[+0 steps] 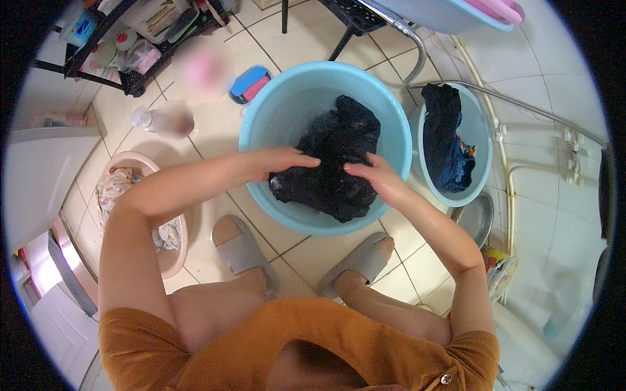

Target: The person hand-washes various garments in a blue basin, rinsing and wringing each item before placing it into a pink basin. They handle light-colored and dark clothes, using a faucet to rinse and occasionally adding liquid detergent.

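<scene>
A wet black garment (337,146) is bunched up in a large light-blue plastic basin (402,115) on the floor before me. Water covers the basin's bottom. My left hand (279,163) holds the garment at its left side, thumb stretched over the top, other fingers mostly hidden by cloth. On the right side my right hand (376,178) grips the same cloth with the thumb pointing inward. Both hands are at about the basin's middle height in the picture, a short gap apart.
A blue bucket (484,185) with dark clothes stands at right, near a shower hose (518,97) and wall pipes. A pink basin (180,259) with laundry sits at left. Beyond are a scrubbing brush (250,84), a bottle (171,119) and a black shelf rack (105,78).
</scene>
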`<control>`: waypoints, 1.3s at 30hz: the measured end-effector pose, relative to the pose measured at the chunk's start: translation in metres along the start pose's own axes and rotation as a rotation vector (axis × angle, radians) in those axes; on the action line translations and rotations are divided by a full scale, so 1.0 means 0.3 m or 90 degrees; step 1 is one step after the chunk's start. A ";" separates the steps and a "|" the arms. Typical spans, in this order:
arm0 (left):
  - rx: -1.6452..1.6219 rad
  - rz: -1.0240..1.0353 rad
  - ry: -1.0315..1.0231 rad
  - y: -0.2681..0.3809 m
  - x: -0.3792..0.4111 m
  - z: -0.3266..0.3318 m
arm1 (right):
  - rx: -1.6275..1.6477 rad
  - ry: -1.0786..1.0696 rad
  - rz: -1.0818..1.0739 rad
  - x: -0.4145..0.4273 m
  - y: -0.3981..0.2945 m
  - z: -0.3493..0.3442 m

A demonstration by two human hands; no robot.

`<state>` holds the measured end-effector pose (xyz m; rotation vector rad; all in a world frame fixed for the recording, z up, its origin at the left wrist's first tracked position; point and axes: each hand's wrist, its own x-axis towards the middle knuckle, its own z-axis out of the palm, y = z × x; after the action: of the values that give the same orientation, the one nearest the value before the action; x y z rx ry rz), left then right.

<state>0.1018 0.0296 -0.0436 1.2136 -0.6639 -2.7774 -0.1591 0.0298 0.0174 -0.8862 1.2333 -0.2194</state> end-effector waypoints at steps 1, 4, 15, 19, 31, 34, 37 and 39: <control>0.046 0.042 0.037 -0.002 -0.013 0.007 | 0.035 0.031 0.023 -0.026 -0.012 -0.016; 0.202 0.178 0.135 0.005 -0.073 0.005 | 0.070 0.122 -0.028 -0.119 -0.060 -0.094; 0.184 0.534 0.107 0.053 -0.447 0.128 | 0.056 0.300 -0.329 -0.421 -0.253 -0.276; 0.070 0.746 0.075 0.094 -0.532 0.202 | 0.270 0.308 -0.484 -0.486 -0.305 -0.351; 0.605 0.661 0.265 0.198 -0.488 0.176 | 0.121 0.153 -0.461 -0.403 -0.334 -0.237; 0.741 0.588 0.326 0.134 -0.359 0.111 | -0.053 0.201 -0.211 -0.338 -0.266 -0.192; 0.818 0.501 0.256 0.025 -0.270 0.063 | -0.266 0.162 -0.081 -0.270 -0.160 -0.143; 0.866 0.456 0.175 -0.034 -0.224 0.061 | -0.301 0.108 0.032 -0.221 -0.083 -0.124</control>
<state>0.1367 0.0590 0.0098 0.9861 -2.4518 -1.3372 -0.2080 0.0351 0.0803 -1.2602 1.4956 0.0445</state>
